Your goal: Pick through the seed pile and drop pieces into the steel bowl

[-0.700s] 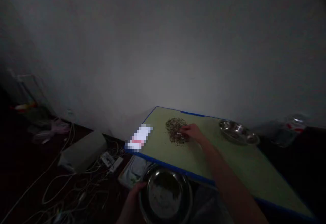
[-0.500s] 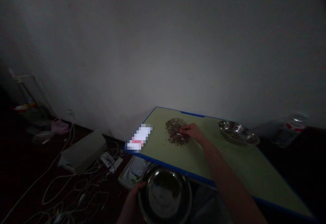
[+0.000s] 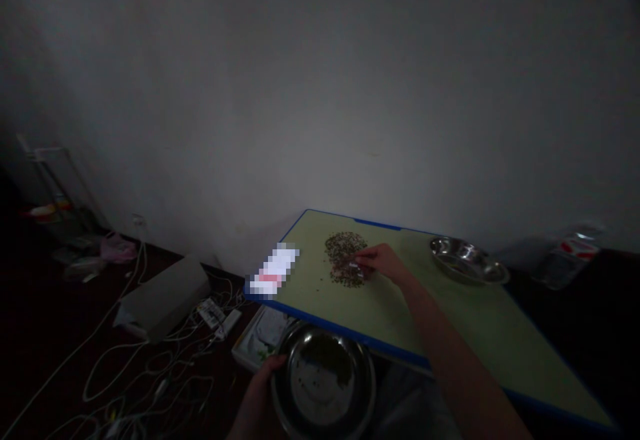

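My left hand (image 3: 267, 375) grips the rim of a round stainless steel bowl (image 3: 320, 403), held below the near edge of a low table (image 3: 390, 313). Small dark bits lie inside the bowl. On the pale green tabletop is a spread of small mixed brown and dark grains or beans (image 3: 344, 245). My right hand (image 3: 385, 261) rests at their right side, fingers pinched together. Under those fingers shows a small reddish, shiny piece (image 3: 363, 269), too dim to name.
A second steel bowl (image 3: 467, 263) stands at the table's back right. A bright, blurred-out flat object (image 3: 274, 272) lies at the left corner. Beyond the right edge is a clear plastic container (image 3: 567, 257). Cables, a power strip (image 3: 213, 313) and a long box (image 3: 165, 297) occupy the floor.
My right hand has shifted very slightly right at the grains, and a few loose grains lie a bit farther left. The held bowl has barely moved.
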`<state>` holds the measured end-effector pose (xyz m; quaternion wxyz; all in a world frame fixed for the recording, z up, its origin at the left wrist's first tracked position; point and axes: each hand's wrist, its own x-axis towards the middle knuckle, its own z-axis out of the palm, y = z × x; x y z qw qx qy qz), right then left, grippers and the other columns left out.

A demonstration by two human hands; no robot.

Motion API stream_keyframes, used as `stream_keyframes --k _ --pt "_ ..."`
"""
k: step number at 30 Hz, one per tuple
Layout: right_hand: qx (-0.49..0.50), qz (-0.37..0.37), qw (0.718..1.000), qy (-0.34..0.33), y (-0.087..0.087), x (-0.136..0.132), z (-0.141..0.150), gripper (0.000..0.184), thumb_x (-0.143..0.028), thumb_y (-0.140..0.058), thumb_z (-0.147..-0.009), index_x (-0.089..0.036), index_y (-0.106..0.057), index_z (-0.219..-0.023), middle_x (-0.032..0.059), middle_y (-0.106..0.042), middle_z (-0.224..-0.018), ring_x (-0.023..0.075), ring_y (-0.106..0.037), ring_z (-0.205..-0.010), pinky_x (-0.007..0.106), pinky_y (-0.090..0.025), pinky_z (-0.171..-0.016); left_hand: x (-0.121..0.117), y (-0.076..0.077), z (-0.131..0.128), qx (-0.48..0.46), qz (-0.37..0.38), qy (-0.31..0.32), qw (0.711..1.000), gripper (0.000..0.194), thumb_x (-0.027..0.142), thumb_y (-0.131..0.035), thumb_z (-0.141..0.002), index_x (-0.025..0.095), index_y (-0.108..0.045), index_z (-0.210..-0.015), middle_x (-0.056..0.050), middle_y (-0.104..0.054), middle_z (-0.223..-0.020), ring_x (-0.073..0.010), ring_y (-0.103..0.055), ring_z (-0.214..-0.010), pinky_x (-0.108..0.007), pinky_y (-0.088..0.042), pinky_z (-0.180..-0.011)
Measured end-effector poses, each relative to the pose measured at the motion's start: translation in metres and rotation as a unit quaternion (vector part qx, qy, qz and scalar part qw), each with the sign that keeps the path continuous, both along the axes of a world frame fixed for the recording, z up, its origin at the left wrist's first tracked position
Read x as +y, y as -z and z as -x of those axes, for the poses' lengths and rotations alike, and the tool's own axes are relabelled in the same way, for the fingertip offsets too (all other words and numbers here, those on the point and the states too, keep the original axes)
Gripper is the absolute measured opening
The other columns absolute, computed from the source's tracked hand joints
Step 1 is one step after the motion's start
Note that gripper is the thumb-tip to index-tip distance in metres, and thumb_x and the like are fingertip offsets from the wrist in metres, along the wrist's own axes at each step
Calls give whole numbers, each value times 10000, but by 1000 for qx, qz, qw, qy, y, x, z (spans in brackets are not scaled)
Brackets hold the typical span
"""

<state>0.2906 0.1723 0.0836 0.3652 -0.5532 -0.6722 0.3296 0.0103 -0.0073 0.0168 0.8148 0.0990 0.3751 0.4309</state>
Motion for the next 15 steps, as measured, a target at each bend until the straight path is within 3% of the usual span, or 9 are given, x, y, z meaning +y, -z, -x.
stream_keyframes --k 6,15 --pt "-33 -42 995 86 12 -10 -8 248 -297 -642 -711 -157 -765 -875 39 -714 -613 155 -623 -503 247 -493 -521 1 -1 -4 -3 10 1 1000 270 328 -552 -774 134 -716 -685 -75 -741 -589 -279 -700 -771 -397 -443 -845" --pt "-97 -93 984 115 22 -22 -10 269 -332 -594 -742 -185 -768 -884 22 -700 -564 147 -595 -474 233 -443 -484 1 -7 -8 -9 24 0 1000 274 302 -529 -786 125 -722 -707 -81 -752 -628 -273 -696 -803 -387 -441 -855"
